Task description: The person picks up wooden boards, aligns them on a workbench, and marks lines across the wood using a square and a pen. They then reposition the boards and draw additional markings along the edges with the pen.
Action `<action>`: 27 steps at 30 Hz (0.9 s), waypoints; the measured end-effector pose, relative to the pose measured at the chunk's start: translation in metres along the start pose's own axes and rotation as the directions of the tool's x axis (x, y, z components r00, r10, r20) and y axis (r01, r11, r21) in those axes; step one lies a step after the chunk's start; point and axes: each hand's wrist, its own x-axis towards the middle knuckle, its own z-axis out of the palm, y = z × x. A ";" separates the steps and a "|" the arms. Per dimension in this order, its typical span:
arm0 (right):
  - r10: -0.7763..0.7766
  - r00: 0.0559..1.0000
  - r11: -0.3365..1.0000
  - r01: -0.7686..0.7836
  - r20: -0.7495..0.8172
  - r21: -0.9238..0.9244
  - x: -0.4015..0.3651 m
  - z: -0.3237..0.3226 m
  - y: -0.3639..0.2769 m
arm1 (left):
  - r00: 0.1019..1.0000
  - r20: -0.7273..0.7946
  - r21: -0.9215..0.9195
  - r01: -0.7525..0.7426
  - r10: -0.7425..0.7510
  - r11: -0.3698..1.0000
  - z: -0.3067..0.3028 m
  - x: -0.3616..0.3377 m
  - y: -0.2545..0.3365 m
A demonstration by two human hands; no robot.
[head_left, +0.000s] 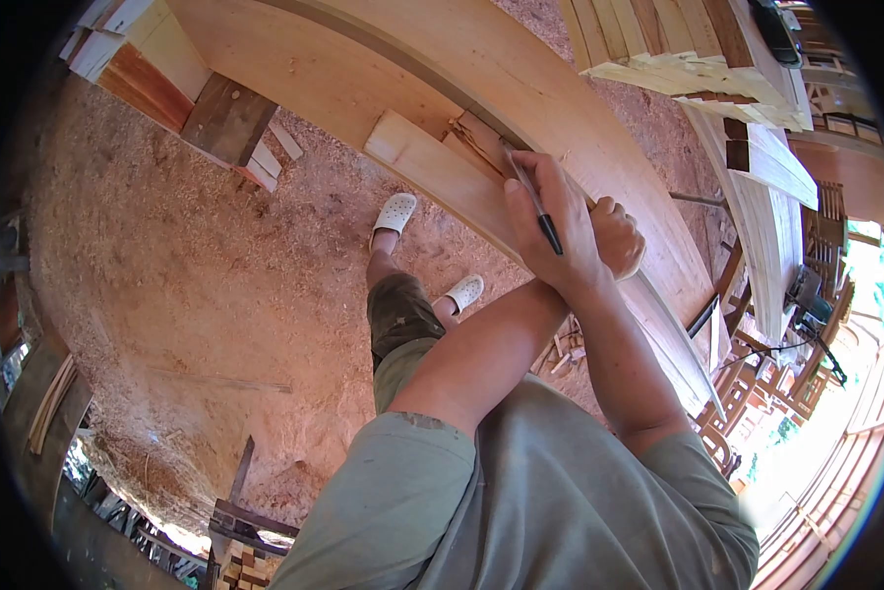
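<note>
My right hand (565, 221) holds a pen (535, 202) with a clear barrel and a black end. The pen's tip points up and left, near a split, dark-edged wood piece (479, 143). Crossed beneath my right wrist, my left arm reaches to the right. My left hand (616, 239) is closed with curled fingers at a long narrow strip (432, 74) along the wide plank (550, 88); what its fingers grip is hidden. A shorter pale board (427, 167) lies beside the split piece, on the near side.
Stacked timber (658, 44) stands at the upper right, with more long boards (771, 236) below it. Another wood stack (152, 74) is at the upper left. Sawdust and shavings cover the ground (196, 275). Wooden chair frames (747, 393) are at the right.
</note>
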 end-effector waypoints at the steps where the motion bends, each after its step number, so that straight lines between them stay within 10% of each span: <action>1: -0.011 1.000 1.000 0.011 -0.001 -0.013 0.000 0.000 0.001 | 1.000 -0.001 -0.010 0.000 0.000 1.000 0.000 0.000 0.000; 27: -0.016 1.000 1.000 0.016 -0.005 0.007 0.000 -0.002 -0.001 | 0.999 -0.029 -0.035 -0.025 0.024 0.999 0.002 -0.001 -0.002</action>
